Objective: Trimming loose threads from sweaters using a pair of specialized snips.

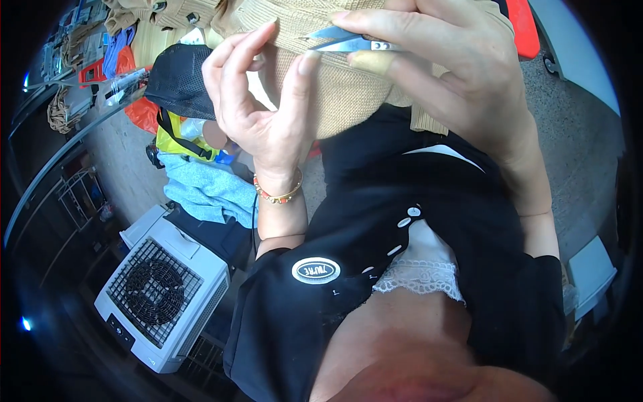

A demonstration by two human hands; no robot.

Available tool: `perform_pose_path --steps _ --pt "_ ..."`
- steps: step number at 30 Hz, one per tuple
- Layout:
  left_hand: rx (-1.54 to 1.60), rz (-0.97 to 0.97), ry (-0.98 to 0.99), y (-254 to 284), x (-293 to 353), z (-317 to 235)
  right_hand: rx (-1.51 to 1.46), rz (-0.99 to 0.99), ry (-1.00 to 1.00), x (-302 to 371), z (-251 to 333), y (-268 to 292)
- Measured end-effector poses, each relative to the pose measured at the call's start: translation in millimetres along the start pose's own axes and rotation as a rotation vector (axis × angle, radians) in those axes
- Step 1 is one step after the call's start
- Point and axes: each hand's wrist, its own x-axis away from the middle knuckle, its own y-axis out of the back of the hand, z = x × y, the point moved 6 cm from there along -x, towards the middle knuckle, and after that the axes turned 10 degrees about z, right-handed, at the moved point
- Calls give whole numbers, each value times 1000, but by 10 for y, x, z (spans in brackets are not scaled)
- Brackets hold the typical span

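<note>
A beige knitted garment (348,97) hangs at the top middle, in front of my body. My left hand (268,110) is at its left edge with thumb and forefinger spread apart, the thumb tip against the knit. Any thread between these fingers is too fine to make out. My right hand (449,70) is closed round small metal thread snips (348,45). Their two blades stand apart in a V over the knit, the points close to my left thumb. A yellowish cover wraps one right fingertip.
More beige knitwear (161,13) lies at the top left. Beside my left hand are a black mesh thing (181,80), a yellow bag (175,137) and a light blue cloth (207,187). A white air cooler (161,288) stands at lower left, a white box (591,276) at right.
</note>
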Motion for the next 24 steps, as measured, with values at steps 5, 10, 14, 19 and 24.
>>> perform_pose_path --steps 5,10,14,19,24 --pt "11 15 10 -71 6 -50 270 -131 188 5 28 -110" --pt "48 20 28 -100 21 -31 331 -101 176 -38 40 -159" --pt "45 17 20 -93 45 3 381 -76 161 -64 77 -154" --pt "104 -30 -12 -115 47 -19 386 -61 144 -72 101 -157" --pt "116 -27 -18 -121 50 -9 371 -61 124 -81 110 -137"
